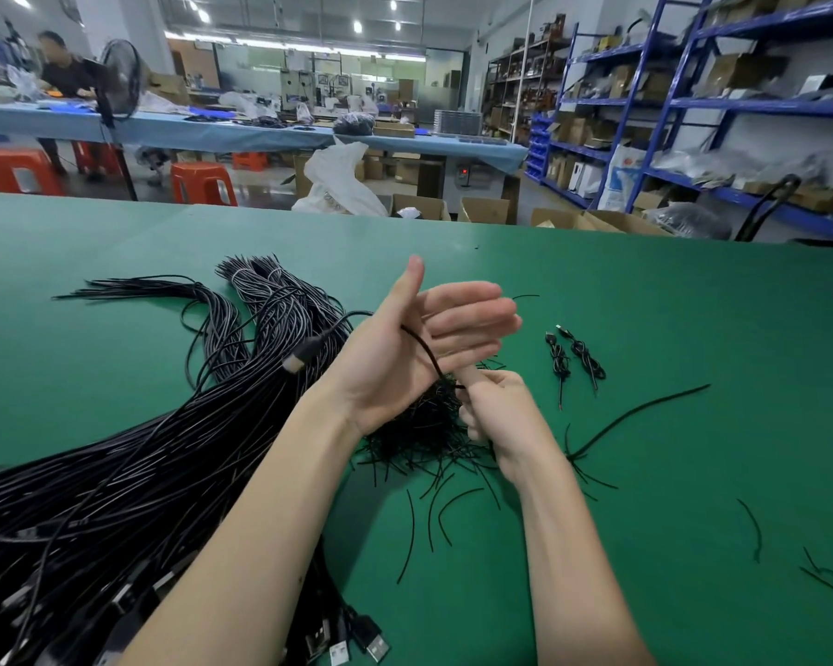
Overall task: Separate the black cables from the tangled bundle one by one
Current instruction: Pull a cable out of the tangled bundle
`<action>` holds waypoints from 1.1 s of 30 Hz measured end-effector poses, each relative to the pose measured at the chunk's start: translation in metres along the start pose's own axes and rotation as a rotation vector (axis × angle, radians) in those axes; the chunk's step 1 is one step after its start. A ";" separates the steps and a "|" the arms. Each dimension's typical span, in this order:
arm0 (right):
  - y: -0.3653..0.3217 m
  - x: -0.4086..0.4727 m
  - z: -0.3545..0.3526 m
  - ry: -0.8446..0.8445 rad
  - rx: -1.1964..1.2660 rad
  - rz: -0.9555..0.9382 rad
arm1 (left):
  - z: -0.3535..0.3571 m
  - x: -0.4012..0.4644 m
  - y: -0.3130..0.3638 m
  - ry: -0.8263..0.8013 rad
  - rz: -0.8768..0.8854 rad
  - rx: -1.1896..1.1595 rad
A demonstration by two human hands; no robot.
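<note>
The left hand [419, 348] is hovering palm-up at the centre of the frame, its fingers [472, 314] lying straight and pressed together with the thumb standing up, and a single black cable [422, 346] is running across the palm. That cable is trailing left to a USB plug [304, 355] hanging above the tangled bundle [174, 454], which is sprawling over the left half of the green counter [669, 329]. Just below and right of the palm, the right hand [501, 406] is curling its fingers round the cable's other end, over a heap of short black ties [424, 439].

Judging from this, the step in hand is winding the freed cable around the flat left hand into a coil. To do it well, the person is best keeping the left fingers together as a firm former, feeding with light, even tension from the right hand, and letting the plug end lift clear of the bundle so no neighbour snags. Two coiled cables [575, 355] are lying to the right of the hands, suggesting where the finished one belongs.
</note>
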State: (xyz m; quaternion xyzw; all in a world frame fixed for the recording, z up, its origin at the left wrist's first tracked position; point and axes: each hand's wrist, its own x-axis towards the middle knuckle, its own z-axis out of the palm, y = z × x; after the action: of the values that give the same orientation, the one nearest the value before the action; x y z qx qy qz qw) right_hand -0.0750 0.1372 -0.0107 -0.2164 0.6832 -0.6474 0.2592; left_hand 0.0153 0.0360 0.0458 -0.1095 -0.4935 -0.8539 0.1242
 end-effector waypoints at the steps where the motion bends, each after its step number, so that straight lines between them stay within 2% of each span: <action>1: 0.000 0.000 0.001 -0.011 -0.007 0.002 | 0.000 0.001 0.000 0.030 0.019 -0.031; 3: -0.002 -0.002 0.001 -0.059 -0.077 0.001 | -0.002 0.002 0.001 0.053 0.046 -0.085; 7: -0.005 -0.007 0.001 -0.242 -0.392 -0.061 | -0.004 0.000 0.005 0.052 0.076 -0.090; 10: -0.005 -0.011 0.006 -0.370 -0.473 -0.121 | -0.005 0.000 0.006 0.039 0.089 -0.133; 12: -0.006 -0.013 0.008 -0.357 -0.504 -0.139 | -0.008 -0.002 0.007 -0.024 0.055 -0.187; 15: -0.004 -0.010 0.008 -0.192 -0.559 -0.192 | -0.016 -0.010 0.012 -0.187 -0.119 -0.173; 17: -0.008 -0.009 0.007 -0.207 -0.439 -0.173 | -0.016 -0.015 0.014 -0.330 -0.328 -0.037; 19: -0.015 -0.010 0.001 -0.176 -0.396 -0.175 | -0.013 -0.018 0.013 -0.395 -0.519 0.142; 22: -0.033 -0.015 -0.011 -0.089 -0.737 -0.249 | -0.009 -0.016 0.010 -0.296 -0.726 0.478; 25: -0.059 -0.026 -0.021 -0.113 -0.858 -0.265 | -0.008 -0.015 0.008 -0.241 -0.775 0.690; 31: -0.075 -0.039 -0.027 -0.051 -0.683 -0.351 | -0.020 -0.008 0.000 -0.093 -0.606 0.728; 33: -0.072 -0.036 -0.022 -0.058 -0.524 -0.367 | -0.023 -0.006 -0.007 0.059 -0.463 0.807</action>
State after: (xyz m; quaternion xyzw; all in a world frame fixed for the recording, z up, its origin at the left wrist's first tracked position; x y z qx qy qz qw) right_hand -0.0637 0.1723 0.0647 -0.4136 0.7686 -0.4791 0.0928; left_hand 0.0179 0.0201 0.0274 0.0851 -0.7939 -0.6016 -0.0228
